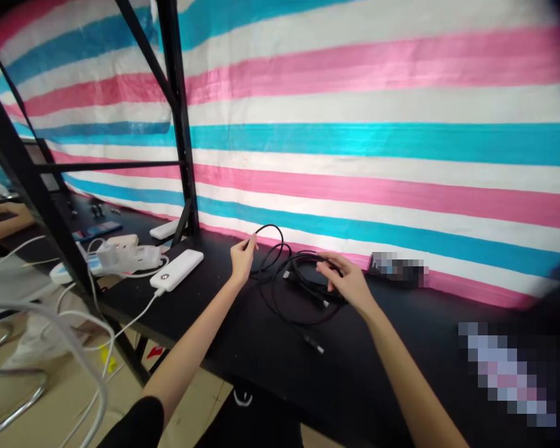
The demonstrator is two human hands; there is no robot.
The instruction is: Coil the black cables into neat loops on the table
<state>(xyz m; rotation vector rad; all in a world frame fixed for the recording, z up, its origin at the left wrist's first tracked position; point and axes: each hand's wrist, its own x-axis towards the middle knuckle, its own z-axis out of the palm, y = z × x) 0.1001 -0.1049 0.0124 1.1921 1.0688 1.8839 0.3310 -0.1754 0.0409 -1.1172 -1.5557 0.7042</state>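
A tangle of black cables lies on the black table in front of me. My left hand pinches one loop of the black cable and lifts it a little off the table. My right hand rests on the right side of the coil, its fingers curled over the strands. A cable plug lies loose nearer to me.
A white power bank with a white lead lies left of my left hand, beside a white power strip with chargers. A black rack post stands behind them. Another person's arm shows at far left. A striped tarp hangs behind.
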